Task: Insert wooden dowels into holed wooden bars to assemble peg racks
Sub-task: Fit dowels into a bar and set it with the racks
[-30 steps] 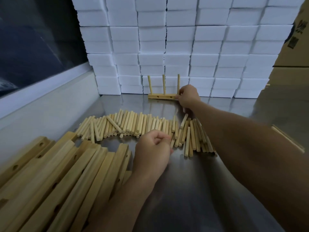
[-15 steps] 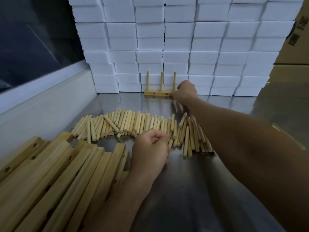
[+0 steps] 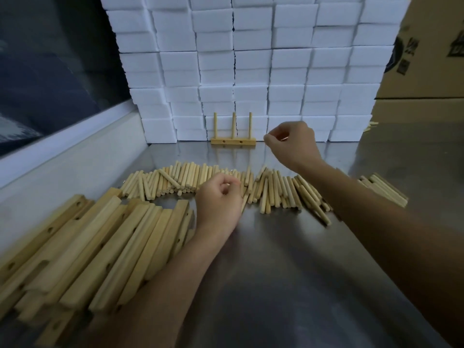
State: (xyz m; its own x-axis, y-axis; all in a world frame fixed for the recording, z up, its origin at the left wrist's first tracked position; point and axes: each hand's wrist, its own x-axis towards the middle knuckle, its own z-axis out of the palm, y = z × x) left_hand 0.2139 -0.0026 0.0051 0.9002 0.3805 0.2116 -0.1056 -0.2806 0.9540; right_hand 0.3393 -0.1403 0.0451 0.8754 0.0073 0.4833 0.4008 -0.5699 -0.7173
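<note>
We note finished rack (image 3: 233, 140) parked against foam blocks (image 3: 251, 71), clear of work; right hand (image 3: 291, 144) beside it, fingers curled, empty; left hand (image 3: 218, 199) over dowels (image 3: 175, 179), fingers curled, contents indeterminate.

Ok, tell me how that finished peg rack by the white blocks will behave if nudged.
The peg rack probably tips easily: three tall upright dowels on a narrow bar. It likely slides readily on the smooth metal table. Looks light and stiff.

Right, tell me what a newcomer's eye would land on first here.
Probably the finished peg rack, standing with three upright dowels against the wall of white foam blocks at the back. Next, the long row of loose dowels across the steel table, and the heap of holed bars at front left.
</note>
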